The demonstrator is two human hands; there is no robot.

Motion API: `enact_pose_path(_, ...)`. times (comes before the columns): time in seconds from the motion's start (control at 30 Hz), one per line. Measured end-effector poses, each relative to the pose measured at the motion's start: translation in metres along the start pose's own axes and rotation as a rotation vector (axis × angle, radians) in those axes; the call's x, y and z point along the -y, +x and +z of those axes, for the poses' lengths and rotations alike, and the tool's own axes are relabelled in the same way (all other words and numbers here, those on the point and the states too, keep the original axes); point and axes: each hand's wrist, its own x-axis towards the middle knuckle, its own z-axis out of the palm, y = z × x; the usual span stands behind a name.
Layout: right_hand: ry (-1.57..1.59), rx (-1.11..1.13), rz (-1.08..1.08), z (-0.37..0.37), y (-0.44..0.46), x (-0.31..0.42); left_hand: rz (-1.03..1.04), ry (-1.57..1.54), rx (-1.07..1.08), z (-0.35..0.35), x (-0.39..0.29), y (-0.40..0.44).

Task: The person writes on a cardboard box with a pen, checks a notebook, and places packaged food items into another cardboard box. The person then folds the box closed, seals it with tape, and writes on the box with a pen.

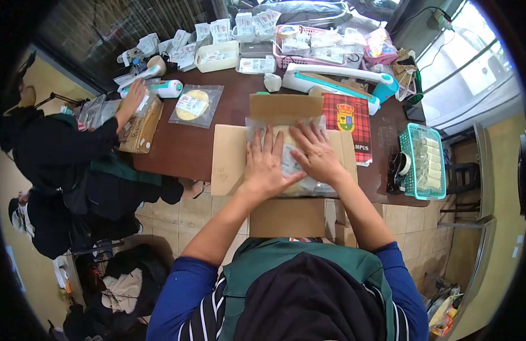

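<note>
An open cardboard box [228,162] stands at the table's front edge with its flaps folded out. Clear plastic packs with a white label [289,162] lie in it. My left hand [265,162] rests flat on the packs, fingers spread. Beside it, my right hand [316,154] also presses flat on them with its fingers apart. Both hands cover much of the packs. Further left on the table is a labelled clear bag [211,113] with a round, pale yellow item inside.
A co-worker's hand [133,99] is over another box [139,133] at left. A red plaid folder [362,128] touches the right side. White-and-teal sealers [308,84], a pink basket [283,57] and a cream tray [217,66] stand behind; a teal basket [409,165] is far right.
</note>
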Motion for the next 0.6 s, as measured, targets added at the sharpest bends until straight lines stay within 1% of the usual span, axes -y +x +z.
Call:
enact_pose_path(0.07,0.121,0.004,0.003,0.001,-0.002,0.002,-0.017,0.016,0.018,0.000,-0.003,-0.007)
enact_pose_path(0.1,0.119,0.005,0.012,0.001,0.001,0.003,-0.011,0.010,0.024,0.001,0.000,-0.003)
enact_pose_path(0.17,0.044,-0.010,0.027,0.004,-0.002,0.009,0.010,0.008,-0.007,0.006,0.003,-0.008)
enact_pose_path(0.2,0.054,0.004,0.045,0.009,-0.009,0.013,0.010,0.001,0.017,0.006,0.003,-0.015)
enact_pose_path(0.3,-0.025,-0.083,0.015,0.016,-0.008,0.015,0.010,0.051,0.118,0.000,0.006,-0.011)
enact_pose_path(0.4,-0.058,-0.041,0.035,0.019,-0.006,0.016,-0.019,0.114,0.185,0.000,0.005,-0.005)
enact_pose_path(0.43,-0.065,-0.029,0.039,0.015,-0.001,0.016,-0.009,0.116,0.175,-0.003,0.005,-0.005)
enact_pose_path(0.5,-0.074,-0.027,0.044,0.005,-0.004,0.018,0.012,0.122,0.230,-0.009,0.007,-0.005)
enact_pose_path(0.53,0.049,-0.089,0.043,-0.005,-0.009,0.018,0.021,0.125,0.213,-0.015,0.014,-0.008)
enact_pose_path(0.57,0.168,-0.148,0.035,-0.017,-0.013,0.013,0.077,-0.051,0.120,-0.025,0.030,-0.012)
enact_pose_path(0.6,0.081,-0.312,0.045,-0.029,-0.022,0.002,0.136,-0.226,0.032,-0.035,0.050,-0.017)
